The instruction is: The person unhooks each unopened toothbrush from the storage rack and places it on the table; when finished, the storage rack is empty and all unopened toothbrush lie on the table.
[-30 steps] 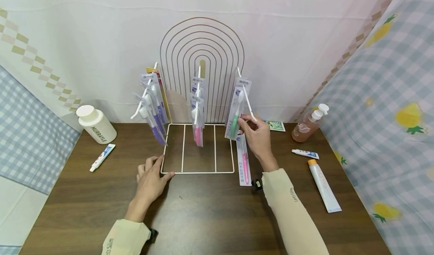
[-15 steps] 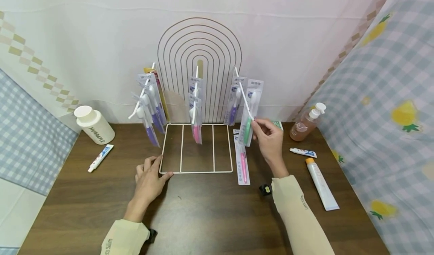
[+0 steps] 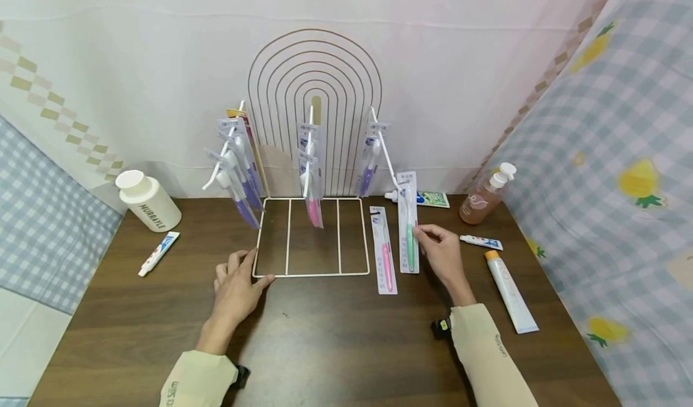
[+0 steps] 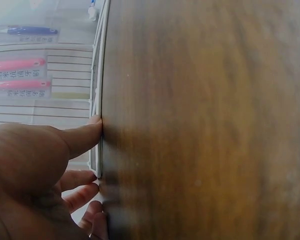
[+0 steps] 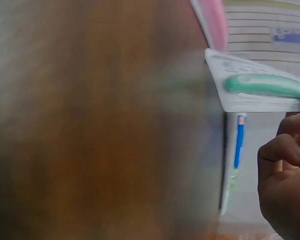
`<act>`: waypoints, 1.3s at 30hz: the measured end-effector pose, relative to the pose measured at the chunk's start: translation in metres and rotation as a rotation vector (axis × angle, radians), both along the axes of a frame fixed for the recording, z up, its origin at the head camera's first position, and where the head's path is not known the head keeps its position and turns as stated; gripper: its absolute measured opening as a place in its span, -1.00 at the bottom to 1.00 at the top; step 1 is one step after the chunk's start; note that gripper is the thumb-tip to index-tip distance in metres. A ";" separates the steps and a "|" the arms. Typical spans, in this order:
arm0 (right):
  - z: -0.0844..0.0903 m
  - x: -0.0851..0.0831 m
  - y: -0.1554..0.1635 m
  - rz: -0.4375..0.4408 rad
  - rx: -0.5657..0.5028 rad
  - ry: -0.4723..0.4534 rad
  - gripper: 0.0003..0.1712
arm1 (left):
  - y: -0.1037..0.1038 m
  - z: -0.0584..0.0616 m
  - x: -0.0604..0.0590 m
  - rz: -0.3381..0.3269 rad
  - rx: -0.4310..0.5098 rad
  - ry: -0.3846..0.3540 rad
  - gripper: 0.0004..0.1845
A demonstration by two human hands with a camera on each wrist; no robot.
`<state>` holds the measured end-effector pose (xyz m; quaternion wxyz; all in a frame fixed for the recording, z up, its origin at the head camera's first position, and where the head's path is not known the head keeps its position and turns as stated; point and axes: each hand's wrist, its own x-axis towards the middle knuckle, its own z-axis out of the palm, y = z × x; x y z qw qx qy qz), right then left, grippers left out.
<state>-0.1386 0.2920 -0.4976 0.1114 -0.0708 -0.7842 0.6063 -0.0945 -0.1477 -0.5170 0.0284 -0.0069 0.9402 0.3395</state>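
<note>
Off the hook now – green toothbrush pack (image 3: 408, 226), up by the right peg (image 3: 385, 151) half a second ago, lying flat on the table (image 3: 335, 341) just right of the pink toothbrush pack (image 3: 383, 250).

Head view: right hand (image 3: 441, 253) at the pack's right edge, fingertips curled against it, looks like a light pinch. Left hand (image 3: 235, 284) flat with fingers spread, pressing the front-left corner of the white wire rack (image 3: 311, 273). Purple and pink packs hanging from the other pegs.

Left wrist view: straight fingers (image 4: 82, 137) touching the rack's wire edge, nothing gripped.

Right wrist view: blurry, but curled fingers (image 5: 282, 150) right at the green pack's edge (image 5: 262, 87).

Best kept low and parallel to the pink pack – probably easy to nudge that one, so worth letting go gently.

Dark wood tabletop, toothpaste tubes either side (image 3: 511, 293), white jar (image 3: 147, 201) left, pump bottle (image 3: 484, 199) right, patterned cloth all round.
</note>
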 end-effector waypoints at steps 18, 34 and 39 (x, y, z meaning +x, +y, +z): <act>-0.010 -0.002 0.016 0.096 0.265 -0.315 -0.69 | 0.001 0.005 0.002 0.001 -0.004 -0.015 -0.15; -0.013 -0.005 0.023 0.156 0.404 -0.338 -0.73 | -0.004 0.000 0.002 -0.010 0.014 -0.020 -0.14; -0.011 -0.006 0.026 0.174 0.391 -0.373 -0.72 | -0.005 -0.003 0.001 -0.021 0.016 -0.016 -0.14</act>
